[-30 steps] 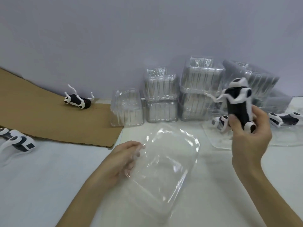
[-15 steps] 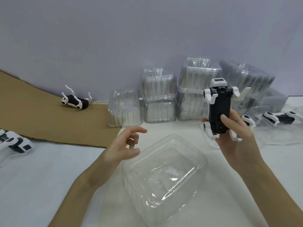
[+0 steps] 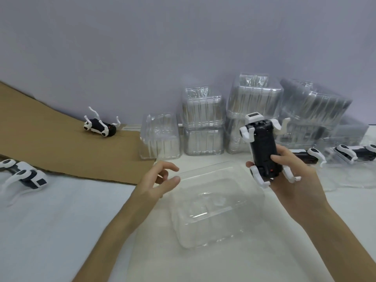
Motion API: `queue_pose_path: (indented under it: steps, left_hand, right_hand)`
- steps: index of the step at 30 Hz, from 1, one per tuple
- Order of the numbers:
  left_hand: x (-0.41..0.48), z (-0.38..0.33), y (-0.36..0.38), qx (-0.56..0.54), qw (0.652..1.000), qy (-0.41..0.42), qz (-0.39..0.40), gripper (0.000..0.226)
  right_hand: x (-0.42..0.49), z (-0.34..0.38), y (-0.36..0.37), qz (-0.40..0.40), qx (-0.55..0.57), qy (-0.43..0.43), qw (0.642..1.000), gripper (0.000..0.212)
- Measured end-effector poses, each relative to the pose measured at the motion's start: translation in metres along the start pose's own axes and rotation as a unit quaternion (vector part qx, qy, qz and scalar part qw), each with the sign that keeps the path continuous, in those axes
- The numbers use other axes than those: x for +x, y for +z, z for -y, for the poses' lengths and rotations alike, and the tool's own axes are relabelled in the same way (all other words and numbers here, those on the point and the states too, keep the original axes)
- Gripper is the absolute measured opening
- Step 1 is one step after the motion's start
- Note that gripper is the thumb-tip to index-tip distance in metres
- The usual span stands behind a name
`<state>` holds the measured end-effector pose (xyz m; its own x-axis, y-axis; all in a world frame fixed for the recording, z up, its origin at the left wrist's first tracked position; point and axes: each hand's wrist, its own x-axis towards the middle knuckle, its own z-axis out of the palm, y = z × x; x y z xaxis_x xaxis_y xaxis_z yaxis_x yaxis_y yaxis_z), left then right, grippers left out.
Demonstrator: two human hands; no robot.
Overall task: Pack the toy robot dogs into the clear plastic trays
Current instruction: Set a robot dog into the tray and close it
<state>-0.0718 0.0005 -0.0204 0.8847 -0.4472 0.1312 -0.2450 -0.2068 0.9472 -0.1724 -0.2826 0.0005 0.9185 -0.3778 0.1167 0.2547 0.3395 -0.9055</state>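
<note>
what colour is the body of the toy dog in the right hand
Black body with white legs, seen in the head view.

I have a flat sheet of brown cardboard lying on my white table. The pale lilac-grey wall rises plain just behind the cardboard, and the table spreads out in front of the cardboard and to its right

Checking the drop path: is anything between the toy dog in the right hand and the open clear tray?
Nothing visible. The right hand holds the toy dog near the empty clear tray; the left hand hovers beside it.
</note>
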Motion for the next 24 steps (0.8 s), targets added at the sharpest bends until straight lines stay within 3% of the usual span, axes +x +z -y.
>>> queue_pose_path:
  steps: [2, 6, 9, 12, 15, 17, 19, 21, 24]
  left_hand:
    - [-0.002, -0.001, 0.002, 0.042, 0.998, -0.011, 0.049, 0.039]
    - [-0.004, -0.003, 0.013, 0.090, 0.994, 0.008, 0.058, 0.029]
    - [-0.004, -0.001, 0.013, 0.083, 0.992, 0.015, 0.090, 0.027]
    - [-0.005, -0.002, 0.015, 0.065, 0.996, 0.042, 0.050, 0.032]
    - [-0.006, -0.011, 0.017, -0.054, 0.992, 0.106, 0.039, 0.077]
    - [-0.010, -0.018, 0.020, -0.134, 0.977, 0.143, 0.082, 0.097]
    - [-0.015, -0.023, 0.026, -0.153, 0.970, 0.164, 0.093, 0.098]
    - [-0.020, -0.025, 0.031, -0.157, 0.971, 0.170, 0.055, 0.085]
    - [-0.021, -0.027, 0.034, -0.161, 0.967, 0.197, 0.014, 0.066]
  right_hand:
    - [0.001, -0.001, 0.002, -0.015, -0.029, -0.017, 0.999, 0.050]
    - [0.000, 0.002, 0.005, -0.009, -0.087, -0.074, 0.993, 0.045]
    - [-0.007, 0.000, 0.011, -0.002, -0.181, -0.173, 0.968, 0.040]
    - [-0.015, -0.007, 0.023, -0.020, -0.309, -0.335, 0.890, 0.044]
    - [-0.021, -0.017, 0.031, -0.021, -0.438, -0.500, 0.747, 0.041]
    - [-0.026, -0.025, 0.037, -0.001, -0.453, -0.538, 0.710, 0.039]
    - [-0.029, -0.033, 0.041, 0.028, -0.459, -0.541, 0.704, 0.042]
    - [-0.030, -0.037, 0.043, 0.059, -0.460, -0.532, 0.708, 0.046]
    - [-0.026, -0.031, 0.042, 0.091, -0.451, -0.487, 0.742, 0.056]
